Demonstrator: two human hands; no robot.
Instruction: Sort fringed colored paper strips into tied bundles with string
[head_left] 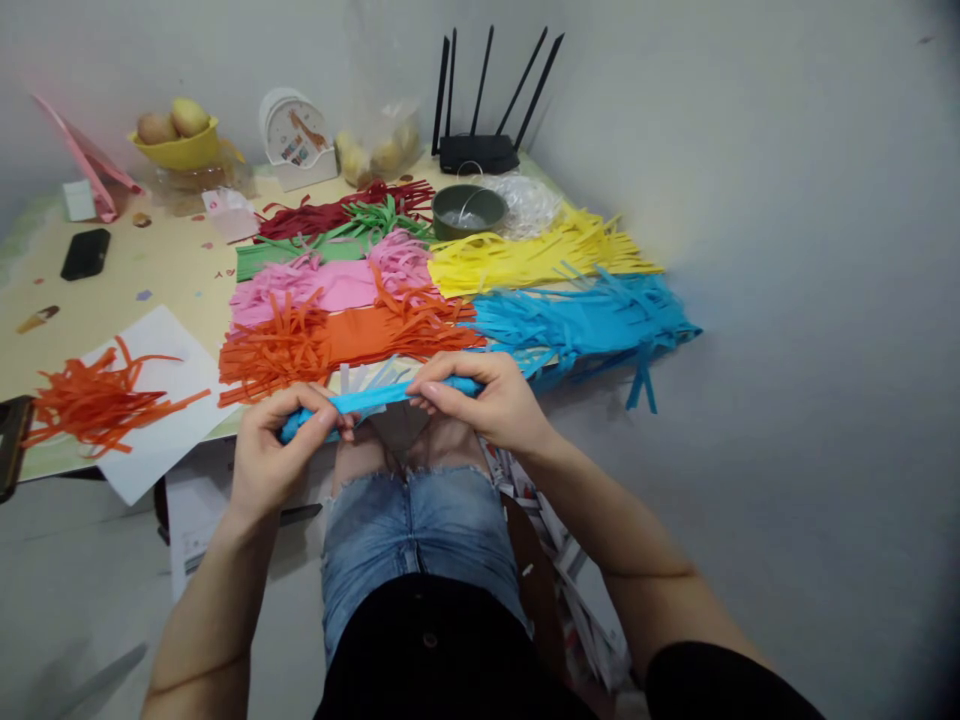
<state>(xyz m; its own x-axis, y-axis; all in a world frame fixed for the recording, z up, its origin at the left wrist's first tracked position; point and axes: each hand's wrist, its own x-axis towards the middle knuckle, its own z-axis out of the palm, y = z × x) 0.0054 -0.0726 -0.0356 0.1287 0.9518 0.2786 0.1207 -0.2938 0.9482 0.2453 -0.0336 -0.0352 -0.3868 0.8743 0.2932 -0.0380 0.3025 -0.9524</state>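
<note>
A narrow gathered strip of blue tissue paper is stretched between my two hands, just over the table's front edge. My left hand is closed around its left end, and my right hand pinches it toward the right end. Beyond them lie stacks of fringed paper: orange nearest, then pink, green and dark red. To the right are yellow fringed paper and blue fringed paper, which overhangs the table edge.
Loose orange strips rest on a white sheet at the left. A phone, a yellow bowl, a white clock-like holder, a dark green tin and a black router stand farther back. A wall borders the right.
</note>
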